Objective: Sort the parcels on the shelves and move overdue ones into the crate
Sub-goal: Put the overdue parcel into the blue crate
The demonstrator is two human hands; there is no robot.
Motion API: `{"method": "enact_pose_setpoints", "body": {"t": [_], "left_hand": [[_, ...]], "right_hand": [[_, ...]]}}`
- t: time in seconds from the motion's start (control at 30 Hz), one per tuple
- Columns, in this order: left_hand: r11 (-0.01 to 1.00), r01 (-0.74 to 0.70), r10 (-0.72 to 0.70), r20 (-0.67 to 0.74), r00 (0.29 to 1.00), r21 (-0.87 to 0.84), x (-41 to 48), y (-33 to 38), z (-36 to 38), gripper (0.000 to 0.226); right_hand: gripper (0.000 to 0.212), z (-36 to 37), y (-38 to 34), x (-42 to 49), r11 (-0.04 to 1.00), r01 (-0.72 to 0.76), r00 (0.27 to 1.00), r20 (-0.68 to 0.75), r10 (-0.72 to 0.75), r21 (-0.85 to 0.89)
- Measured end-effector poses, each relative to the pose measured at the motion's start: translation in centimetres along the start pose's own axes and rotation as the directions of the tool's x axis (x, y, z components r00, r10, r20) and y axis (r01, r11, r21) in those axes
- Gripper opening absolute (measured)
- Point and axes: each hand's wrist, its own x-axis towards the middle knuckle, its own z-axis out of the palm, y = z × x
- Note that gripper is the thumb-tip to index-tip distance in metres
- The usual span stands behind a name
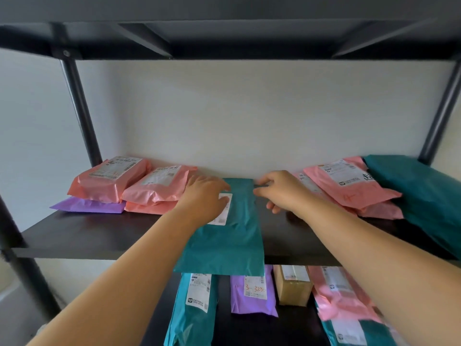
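Observation:
A long teal parcel (pixel 232 240) lies on the dark shelf (pixel 82 236), its near end hanging over the front edge. My left hand (pixel 204 198) rests flat on it, fingers across its white label (pixel 223 208). My right hand (pixel 282 191) pinches the parcel's far right edge between thumb and fingers. Pink parcels (pixel 109 178) are stacked at the left on a purple one (pixel 87 204). More pink parcels (pixel 349 183) and a big teal one (pixel 424 196) lie at the right. No crate is in view.
On the shelf below lie a teal parcel (pixel 194 308), a purple parcel (pixel 252 293), a small cardboard box (pixel 293 285) and pink and teal parcels (pixel 341 295). Black uprights (pixel 79 108) stand at both back corners. Another shelf (pixel 224 28) hangs close overhead.

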Motion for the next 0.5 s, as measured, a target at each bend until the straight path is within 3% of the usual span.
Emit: {"method": "enact_pose_setpoints", "body": {"t": [0.17,0.33,0.5], "left_hand": [[0.967,-0.062,0.058,-0.026,0.998,-0.248,2.4,5.8,-0.2,0.04],[0.904,-0.034,0.06,0.048,0.997,-0.427,5.0,11.8,0.8,0.045],[0.916,0.009,0.054,0.146,0.988,-0.401,8.2,17.1,2.7,0.048]], "right_hand": [[0.033,-6.4,1.9,-0.6,0.999,0.024,0.992,-0.123,-0.029,-0.043],[0.034,-13.2,5.2,-0.6,0.982,-0.05,0.977,-0.212,0.01,-0.182],[0.027,-17.5,8.5,-0.1,0.912,-0.135,0.97,-0.24,0.041,-0.388]]}}
